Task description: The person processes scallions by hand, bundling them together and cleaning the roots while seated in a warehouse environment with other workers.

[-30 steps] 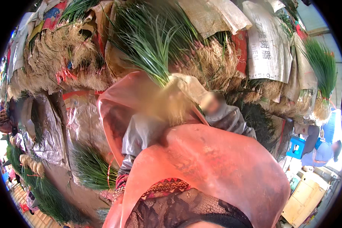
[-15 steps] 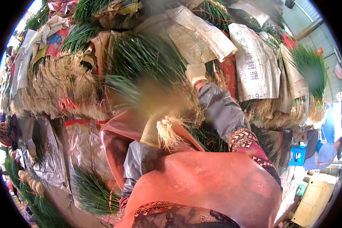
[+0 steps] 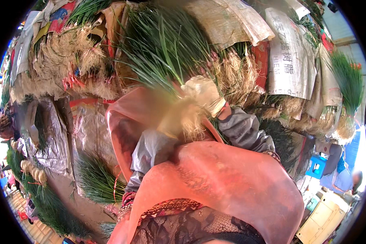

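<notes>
My left hand [image 3: 171, 122], in a pale work glove, is closed round a bunch of scallions; a blurred patch hides part of it. The pale tangled roots [image 3: 193, 125] of the bunch hang out beside the glove. My right hand [image 3: 204, 94], gloved too, sits just above and right of the left one, fingers curled in on long green scallion leaves [image 3: 179, 75]. Behind both hands lies a large heap of loose scallions [image 3: 164, 40], leaves to the left and reddish stem bases to the right.
Piled scallions with roots outward [image 3: 65, 61] line the left. Woven sacks [image 3: 290, 57] cover more at right. A tied bundle [image 3: 99, 179] lies low left. An orange apron [image 3: 215, 175] covers my lap. A blue stool [image 3: 316, 166] and a seated person are at far right.
My right hand has come back from the heap, down and left, to beside my left hand. The view has shifted, so the heap's stem bases and roots show more plainly.
</notes>
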A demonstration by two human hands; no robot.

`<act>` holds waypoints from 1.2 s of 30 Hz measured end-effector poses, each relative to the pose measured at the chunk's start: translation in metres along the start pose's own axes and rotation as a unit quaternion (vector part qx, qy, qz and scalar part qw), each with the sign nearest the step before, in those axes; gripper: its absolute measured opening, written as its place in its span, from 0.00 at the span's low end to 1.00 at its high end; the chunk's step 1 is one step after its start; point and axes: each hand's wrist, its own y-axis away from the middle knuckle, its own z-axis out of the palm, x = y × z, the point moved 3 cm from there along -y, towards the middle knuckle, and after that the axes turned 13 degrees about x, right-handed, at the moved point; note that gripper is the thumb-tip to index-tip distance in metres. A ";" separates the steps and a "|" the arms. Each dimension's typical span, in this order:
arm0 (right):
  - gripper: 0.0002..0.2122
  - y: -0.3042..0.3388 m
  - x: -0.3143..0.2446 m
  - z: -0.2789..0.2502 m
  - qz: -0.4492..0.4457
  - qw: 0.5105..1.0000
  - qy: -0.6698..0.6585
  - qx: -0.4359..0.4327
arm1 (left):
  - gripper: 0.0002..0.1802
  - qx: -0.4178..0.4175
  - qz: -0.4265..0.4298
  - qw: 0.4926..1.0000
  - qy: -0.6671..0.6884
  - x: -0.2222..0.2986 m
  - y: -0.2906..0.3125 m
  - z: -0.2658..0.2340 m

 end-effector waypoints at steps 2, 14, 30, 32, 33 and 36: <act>0.13 -0.003 0.000 0.005 -0.050 0.996 0.077 -0.015 | 0.13 -0.011 -0.011 0.999 0.040 0.005 0.007 0.001; 0.10 0.060 0.027 -0.003 0.158 0.899 0.195 -0.360 | 0.15 -0.047 -0.011 0.953 0.300 0.017 0.028 -0.002; 0.12 -0.019 0.058 0.013 0.054 0.924 0.373 -0.060 | 0.17 -0.037 -0.055 0.971 0.228 -0.001 0.013 -0.016; 0.08 -0.013 0.117 0.037 0.117 0.878 0.419 -0.200 | 0.16 -0.072 -0.101 0.960 0.249 0.009 0.013 -0.012; 0.06 -0.038 0.103 0.035 0.151 0.901 0.343 -0.220 | 0.17 -0.046 -0.082 0.955 0.282 0.037 0.037 -0.005; 0.05 -0.058 0.113 0.001 -0.059 0.976 0.061 -0.202 | 0.19 -0.007 -0.053 0.900 0.434 0.046 0.044 0.006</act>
